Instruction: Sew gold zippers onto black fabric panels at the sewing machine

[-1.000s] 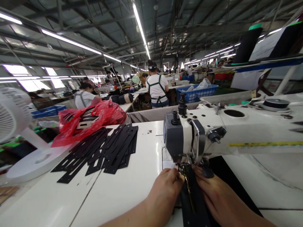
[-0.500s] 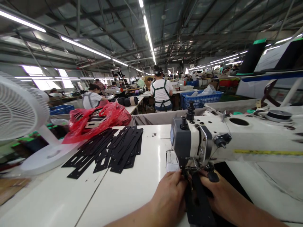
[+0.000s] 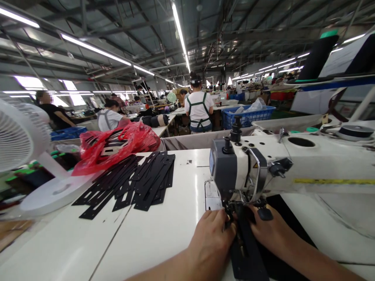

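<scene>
A black strip [image 3: 249, 255] lies under the presser foot of the white and grey sewing machine [image 3: 224, 168], over a larger black piece [image 3: 288, 218]. Along the strip's left edge, my left hand [image 3: 212, 234] has its fingers bent together, pinching the edge beside the needle area. My right hand [image 3: 271, 228] grips the strip from the right, its fingertips partly hidden behind the machine's foot and a dark lever. To the left, a loose pile of black slotted strips [image 3: 152, 179] rests on the white table [image 3: 152, 238].
Beside the pile are a red plastic bag [image 3: 140, 136] holding more pieces and a white fan [image 3: 55, 187]. Beyond the table's far edge stand a blue basket [image 3: 249, 117] and a person in a white shirt [image 3: 199, 107]. Thread cones stand at upper right.
The view has shifted slightly. My left hand's fingers have drawn a little back from the needle area, and my right hand remains at the strip. A person in black now shows at far left.
</scene>
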{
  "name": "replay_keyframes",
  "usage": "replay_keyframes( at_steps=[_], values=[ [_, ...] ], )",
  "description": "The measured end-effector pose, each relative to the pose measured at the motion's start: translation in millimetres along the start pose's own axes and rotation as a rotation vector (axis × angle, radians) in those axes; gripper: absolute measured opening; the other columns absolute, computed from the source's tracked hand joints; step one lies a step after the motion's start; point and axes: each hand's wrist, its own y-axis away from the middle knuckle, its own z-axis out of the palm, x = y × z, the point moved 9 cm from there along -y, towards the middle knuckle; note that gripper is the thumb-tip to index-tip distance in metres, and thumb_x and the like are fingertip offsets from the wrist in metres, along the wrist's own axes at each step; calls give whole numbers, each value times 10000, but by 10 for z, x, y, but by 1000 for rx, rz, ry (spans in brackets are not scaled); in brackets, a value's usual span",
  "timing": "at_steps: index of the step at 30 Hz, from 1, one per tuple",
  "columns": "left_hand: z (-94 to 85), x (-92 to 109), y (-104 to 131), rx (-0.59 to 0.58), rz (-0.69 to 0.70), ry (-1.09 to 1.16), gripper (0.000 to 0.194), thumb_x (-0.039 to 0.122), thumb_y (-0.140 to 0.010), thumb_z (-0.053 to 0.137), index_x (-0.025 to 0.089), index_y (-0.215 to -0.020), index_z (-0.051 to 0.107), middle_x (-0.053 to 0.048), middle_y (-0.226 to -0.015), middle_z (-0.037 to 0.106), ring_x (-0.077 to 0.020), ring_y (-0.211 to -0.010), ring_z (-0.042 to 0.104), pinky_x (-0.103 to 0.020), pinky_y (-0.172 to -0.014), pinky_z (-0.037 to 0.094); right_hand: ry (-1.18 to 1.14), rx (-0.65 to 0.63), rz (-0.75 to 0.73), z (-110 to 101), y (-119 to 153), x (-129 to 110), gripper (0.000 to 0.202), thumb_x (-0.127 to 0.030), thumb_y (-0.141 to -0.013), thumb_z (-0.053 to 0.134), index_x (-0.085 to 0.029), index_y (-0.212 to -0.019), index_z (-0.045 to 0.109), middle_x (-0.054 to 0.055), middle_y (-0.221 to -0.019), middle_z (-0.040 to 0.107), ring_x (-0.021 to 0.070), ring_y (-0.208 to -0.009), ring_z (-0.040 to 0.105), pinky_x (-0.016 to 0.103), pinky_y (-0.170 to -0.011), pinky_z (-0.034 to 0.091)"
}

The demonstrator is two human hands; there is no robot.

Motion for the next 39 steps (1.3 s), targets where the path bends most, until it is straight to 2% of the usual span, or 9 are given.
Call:
replay_keyframes(
  at_steps=[6,9,12,14,17,25,30,34,39],
  values=[
    [-32,25,2,-57,4,1,279,131,-806,492,156,-1076,557,-115,-996,567,-250,-898,552,-412,-742,508,132,58,177,76,-118,227,282,-134,-793,435,-161,-613,650,107,-656,685,243,-629,655,310,-565,472],
    [-63,-9,43,-59,-2,63,343,137,-776,489,141,-1114,545,-132,-1014,571,-258,-921,562,-433,-764,505,174,72,207,19,-28,223,262,-158,-810,443,-147,-655,654,109,-646,674,248,-611,649,327,-557,480],
    [-149,-19,111,7,23,173,362,121,-795,459,153,-1148,532,-119,-1105,583,-221,-1001,566,-388,-839,494,169,77,30,-76,255,-52,231,-170,-830,446,-160,-868,674,108,-887,687,237,-840,648,345,-734,513],
    [-195,2,158,42,43,197,299,118,-830,453,185,-1102,559,-69,-1109,612,-178,-1016,576,-355,-906,464,183,68,-264,-100,532,-409,281,-157,-832,456,-183,-1039,645,106,-1091,640,232,-1040,580,367,-884,481],
    [-236,114,206,73,106,123,231,139,-868,430,180,-1035,583,-44,-1067,648,-165,-997,596,-385,-997,397,251,32,-501,-64,866,-712,344,-143,-819,506,-177,-1150,595,93,-1134,634,217,-1097,552,342,-921,484],
    [-216,258,215,56,169,-18,221,146,-902,392,150,-981,599,-57,-1029,667,-164,-993,606,-384,-995,417,236,155,-559,-215,853,-866,266,-117,-808,498,-181,-1000,672,44,-986,704,194,-908,655,286,-811,555],
    [-251,262,206,147,190,-48,240,160,-930,370,140,-921,609,-48,-1014,676,-175,-958,625,-384,-952,461,210,201,-532,-147,856,-806,256,-130,-850,458,-199,-943,686,33,-919,719,179,-846,671,266,-786,554],
    [-235,282,202,178,204,-76,254,145,-931,369,134,-904,621,-51,-980,685,-175,-937,634,-377,-929,481,161,326,-471,-102,911,-701,374,-115,-899,346,-252,-960,688,24,-890,723,175,-844,668,294,-804,540],
    [-237,290,201,216,212,-90,252,136,-923,379,134,-851,621,-42,-946,688,-176,-913,639,-375,-880,512,148,291,-463,-100,902,-717,422,-87,-897,300,-231,-957,692,45,-930,716,177,-885,660,298,-808,541]
  ],
)
